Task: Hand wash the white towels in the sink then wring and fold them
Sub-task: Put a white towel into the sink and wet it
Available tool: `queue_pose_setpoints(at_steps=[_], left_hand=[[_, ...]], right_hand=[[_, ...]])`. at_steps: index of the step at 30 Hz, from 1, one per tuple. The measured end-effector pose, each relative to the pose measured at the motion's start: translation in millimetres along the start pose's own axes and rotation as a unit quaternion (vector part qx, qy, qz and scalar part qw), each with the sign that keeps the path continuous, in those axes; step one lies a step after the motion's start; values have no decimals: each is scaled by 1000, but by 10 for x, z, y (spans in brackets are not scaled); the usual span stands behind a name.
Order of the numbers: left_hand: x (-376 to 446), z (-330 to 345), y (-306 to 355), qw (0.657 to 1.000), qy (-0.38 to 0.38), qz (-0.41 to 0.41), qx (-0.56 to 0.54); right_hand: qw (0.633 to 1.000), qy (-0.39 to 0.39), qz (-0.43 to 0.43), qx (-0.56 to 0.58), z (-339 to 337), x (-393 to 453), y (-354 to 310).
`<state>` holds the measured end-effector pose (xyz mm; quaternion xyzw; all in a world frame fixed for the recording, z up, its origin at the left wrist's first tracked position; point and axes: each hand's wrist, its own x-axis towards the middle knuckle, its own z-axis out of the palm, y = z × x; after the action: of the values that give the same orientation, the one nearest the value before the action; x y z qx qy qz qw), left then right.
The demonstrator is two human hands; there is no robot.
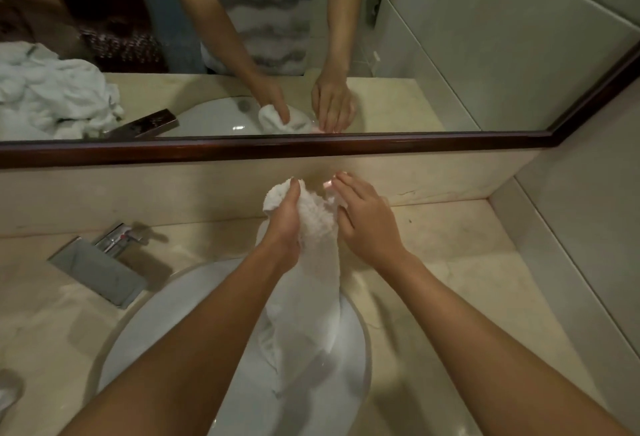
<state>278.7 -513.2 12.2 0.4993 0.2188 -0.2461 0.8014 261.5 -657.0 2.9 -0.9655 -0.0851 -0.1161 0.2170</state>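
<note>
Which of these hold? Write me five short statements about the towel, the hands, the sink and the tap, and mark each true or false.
1. The left hand grips the white towel. True.
2. The towel's lower end hangs into the sink. True.
3. The right hand is a closed fist. False: its fingers are extended against the towel.
4. Water streams from the tap. False: none is visible.
5. The tap sits right of the sink. False: it sits left.
</note>
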Motion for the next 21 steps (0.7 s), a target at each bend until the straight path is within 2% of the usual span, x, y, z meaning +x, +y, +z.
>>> queue_pose_setpoints(at_steps=[12, 21], left_hand=[[110, 75, 21, 998, -36, -12, -44], [49, 93, 53, 995, -83, -26, -53]], right_hand=[[999, 16, -30, 33, 39, -58, 112], [999, -40, -3, 28, 27, -60, 125]])
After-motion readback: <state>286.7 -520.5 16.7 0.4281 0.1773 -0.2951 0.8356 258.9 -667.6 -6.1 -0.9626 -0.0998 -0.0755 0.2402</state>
